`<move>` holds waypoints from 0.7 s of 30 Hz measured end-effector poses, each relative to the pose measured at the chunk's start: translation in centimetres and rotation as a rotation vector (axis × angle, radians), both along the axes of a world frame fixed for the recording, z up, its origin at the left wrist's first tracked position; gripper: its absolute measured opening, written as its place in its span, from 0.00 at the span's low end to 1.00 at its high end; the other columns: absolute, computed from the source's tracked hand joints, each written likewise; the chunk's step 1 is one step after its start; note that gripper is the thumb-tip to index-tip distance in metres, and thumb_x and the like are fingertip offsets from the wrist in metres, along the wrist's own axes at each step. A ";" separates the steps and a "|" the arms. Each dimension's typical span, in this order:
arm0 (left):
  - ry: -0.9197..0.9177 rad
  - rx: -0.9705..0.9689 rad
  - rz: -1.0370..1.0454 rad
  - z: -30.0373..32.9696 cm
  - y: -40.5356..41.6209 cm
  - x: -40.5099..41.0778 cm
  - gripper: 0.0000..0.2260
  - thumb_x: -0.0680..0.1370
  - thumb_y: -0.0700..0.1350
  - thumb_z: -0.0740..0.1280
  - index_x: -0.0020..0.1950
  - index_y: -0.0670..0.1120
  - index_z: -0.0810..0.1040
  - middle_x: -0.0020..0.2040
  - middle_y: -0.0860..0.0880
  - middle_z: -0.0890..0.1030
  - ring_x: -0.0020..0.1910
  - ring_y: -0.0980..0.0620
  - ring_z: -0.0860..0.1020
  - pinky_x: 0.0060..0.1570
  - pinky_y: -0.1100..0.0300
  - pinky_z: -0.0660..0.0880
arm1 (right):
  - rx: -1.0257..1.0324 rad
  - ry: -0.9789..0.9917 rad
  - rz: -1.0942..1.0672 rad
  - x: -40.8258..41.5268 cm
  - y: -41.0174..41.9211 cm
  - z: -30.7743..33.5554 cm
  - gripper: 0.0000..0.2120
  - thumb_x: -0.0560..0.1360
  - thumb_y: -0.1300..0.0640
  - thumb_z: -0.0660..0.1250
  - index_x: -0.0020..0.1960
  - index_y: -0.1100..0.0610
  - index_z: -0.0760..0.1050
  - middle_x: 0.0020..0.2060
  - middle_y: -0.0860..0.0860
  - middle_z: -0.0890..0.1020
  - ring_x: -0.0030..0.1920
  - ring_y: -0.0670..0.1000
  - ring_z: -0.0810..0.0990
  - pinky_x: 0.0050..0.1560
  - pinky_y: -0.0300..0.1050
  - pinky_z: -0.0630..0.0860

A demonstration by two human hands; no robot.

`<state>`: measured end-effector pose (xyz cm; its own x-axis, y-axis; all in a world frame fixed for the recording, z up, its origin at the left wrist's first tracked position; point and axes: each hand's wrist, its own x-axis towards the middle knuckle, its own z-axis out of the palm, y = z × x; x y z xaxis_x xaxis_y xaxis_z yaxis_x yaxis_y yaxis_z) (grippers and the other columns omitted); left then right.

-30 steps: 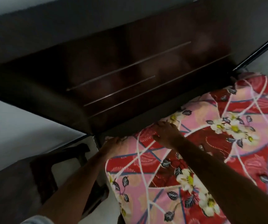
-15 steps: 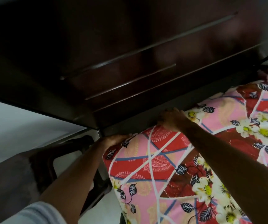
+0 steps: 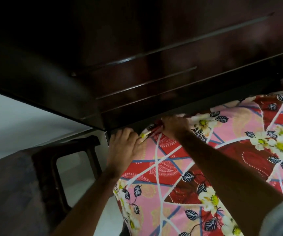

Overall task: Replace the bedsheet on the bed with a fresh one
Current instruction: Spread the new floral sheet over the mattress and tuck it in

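dim room — dark glossy wooden headboard (image 3: 137,57), white wall (image 3: 18,120), dark chair (image 3: 65,160).

Head view: dim indoor light overall. The dark headboard (image 3: 137,53) is underexposed; faint streaks of glare run along its grooves and polished face. The wall (image 3: 23,116) at left is the brightest area, pale and flat. The bedsheet (image 3: 171,167) colours stay saturated. Both forearms read dark. Slight softness throughout; wide-angle bending tilts straight edges; the lower-right corner is blurred.
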<state>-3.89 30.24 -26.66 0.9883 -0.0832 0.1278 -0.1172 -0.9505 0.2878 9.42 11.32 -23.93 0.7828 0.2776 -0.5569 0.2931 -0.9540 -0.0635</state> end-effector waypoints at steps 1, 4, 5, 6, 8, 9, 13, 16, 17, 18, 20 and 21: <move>-0.042 0.015 0.031 0.7 0.2 -0.2 0.08 0.81 0.50 0.67 0.49 0.46 0.79 0.47 0.46 0.77 0.44 0.47 0.75 0.42 0.51 0.73 | 0.087 -0.124 -0.054 -0.9 -0.3 0.7 0.15 0.80 0.50 0.62 0.63 0.55 0.68 0.45 0.53 0.81 0.47 0.57 0.82 0.45 0.49 0.72; -0.058 -0.142 0.166 3.1 0.6 -0.4 0.05 0.83 0.47 0.66 0.51 0.46 0.78 0.41 0.48 0.81 0.37 0.50 0.80 0.35 0.57 0.74 | 0.490 -0.437 -0.269 -4.6 -1.0 2.4 0.10 0.82 0.54 0.58 0.61 0.56 0.64 0.34 0.49 0.77 0.31 0.52 0.79 0.32 0.45 0.73; -0.023 -0.345 0.302 4.0 0.3 -0.2 0.06 0.85 0.47 0.63 0.52 0.46 0.76 0.37 0.48 0.82 0.33 0.51 0.81 0.30 0.58 0.75 | 0.659 -0.427 -0.339 -5.6 -0.8 2.8 0.09 0.83 0.53 0.57 0.60 0.56 0.64 0.34 0.48 0.78 0.29 0.50 0.79 0.29 0.45 0.75; 0.013 -0.620 0.469 4.9 -0.1 0.1 0.06 0.86 0.47 0.61 0.52 0.46 0.74 0.35 0.47 0.81 0.30 0.51 0.81 0.27 0.57 0.74 | 0.837 -0.383 -0.396 -6.4 -0.5 3.3 0.08 0.84 0.52 0.56 0.59 0.56 0.64 0.35 0.49 0.79 0.29 0.48 0.79 0.27 0.44 0.75; 0.040 -1.184 0.663 7.2 -1.4 0.3 0.06 0.87 0.45 0.58 0.53 0.44 0.71 0.35 0.44 0.82 0.28 0.47 0.82 0.26 0.54 0.76 | 1.080 -0.383 -0.466 -8.2 0.5 4.4 0.04 0.84 0.56 0.55 0.58 0.56 0.64 0.39 0.49 0.77 0.32 0.50 0.77 0.28 0.47 0.74; -0.024 -1.324 0.682 8.1 -2.1 0.3 0.06 0.87 0.44 0.56 0.54 0.44 0.69 0.38 0.42 0.84 0.32 0.43 0.84 0.29 0.51 0.79 | 1.163 -0.405 -0.497 -8.8 1.0 5.0 0.03 0.84 0.60 0.55 0.58 0.55 0.64 0.41 0.49 0.75 0.35 0.51 0.76 0.31 0.50 0.74; -0.370 -1.403 0.599 9.4 -4.8 -0.3 0.05 0.87 0.39 0.54 0.54 0.47 0.67 0.47 0.37 0.84 0.48 0.38 0.85 0.50 0.44 0.83 | 1.286 -0.475 -0.500 -7.7 2.0 6.8 0.03 0.83 0.64 0.54 0.56 0.61 0.65 0.42 0.53 0.72 0.41 0.53 0.74 0.40 0.56 0.72; -0.416 -1.148 0.542 8.5 -4.4 0.4 0.03 0.86 0.42 0.56 0.54 0.46 0.67 0.45 0.44 0.78 0.46 0.48 0.81 0.49 0.52 0.76 | 1.312 -0.506 -0.399 -4.9 2.3 8.1 0.05 0.82 0.67 0.54 0.55 0.69 0.66 0.40 0.48 0.70 0.38 0.51 0.71 0.38 0.51 0.70; -0.435 -1.075 0.503 8.6 -4.1 0.7 0.04 0.86 0.45 0.56 0.54 0.46 0.68 0.45 0.44 0.75 0.45 0.50 0.79 0.48 0.57 0.74 | 1.313 -0.535 -0.340 -4.4 2.5 8.6 0.05 0.82 0.68 0.54 0.55 0.70 0.66 0.40 0.48 0.70 0.38 0.50 0.71 0.38 0.50 0.69; -0.458 -1.020 0.457 8.9 -3.7 0.8 0.06 0.86 0.47 0.56 0.55 0.45 0.68 0.46 0.43 0.75 0.45 0.50 0.78 0.49 0.61 0.73 | 1.312 -0.563 -0.272 -4.0 2.6 9.1 0.05 0.82 0.68 0.55 0.55 0.69 0.66 0.41 0.51 0.72 0.38 0.50 0.71 0.38 0.47 0.70; -0.524 -0.914 0.371 9.8 -2.9 0.9 0.09 0.86 0.48 0.56 0.56 0.43 0.68 0.49 0.39 0.74 0.48 0.52 0.79 0.52 0.67 0.72 | 1.332 -0.591 -0.145 -3.2 3.0 9.7 0.05 0.81 0.66 0.55 0.56 0.62 0.65 0.43 0.55 0.74 0.40 0.48 0.72 0.41 0.37 0.70; -0.553 -0.866 0.331 10.1 -2.4 0.9 0.09 0.86 0.48 0.56 0.55 0.42 0.68 0.50 0.40 0.74 0.50 0.58 0.78 0.52 0.67 0.72 | 1.344 -0.596 -0.078 -2.7 3.2 10.0 0.05 0.82 0.64 0.54 0.56 0.58 0.65 0.45 0.55 0.74 0.42 0.46 0.72 0.46 0.32 0.69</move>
<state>-3.00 27.84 -16.56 0.7323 0.5107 0.4505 -0.2119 -0.4578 0.8635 6.76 14.55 -13.88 0.8359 0.2615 0.4825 0.5450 -0.2914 -0.7862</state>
